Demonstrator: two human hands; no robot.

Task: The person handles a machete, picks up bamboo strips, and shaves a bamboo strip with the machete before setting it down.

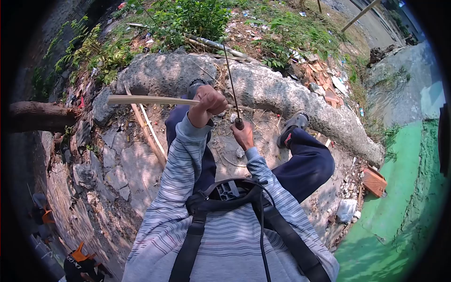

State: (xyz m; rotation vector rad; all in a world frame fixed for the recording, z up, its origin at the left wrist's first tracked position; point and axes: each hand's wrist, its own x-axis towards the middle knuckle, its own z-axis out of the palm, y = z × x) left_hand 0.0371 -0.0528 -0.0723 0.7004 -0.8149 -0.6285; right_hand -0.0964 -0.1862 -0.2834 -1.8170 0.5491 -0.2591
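My left hand (209, 102) is closed round one end of a flat, pale wooden strip (148, 100), which points out to the left. My right hand (244, 135) grips the dark handle of a long thin blade or rod (231, 84) that rises toward the plants. The two hands are a short way apart, above the ground between my knees. Other pale sticks (150, 127) lie on the ground to the left of my leg.
A rough concrete kerb (277, 91) curves past my feet. Beyond it are plants (202, 19) and litter. A tree trunk (40, 116) juts in at the left. An orange plastic piece (374, 181) lies at the right, and a person (82, 268) is at the lower left.
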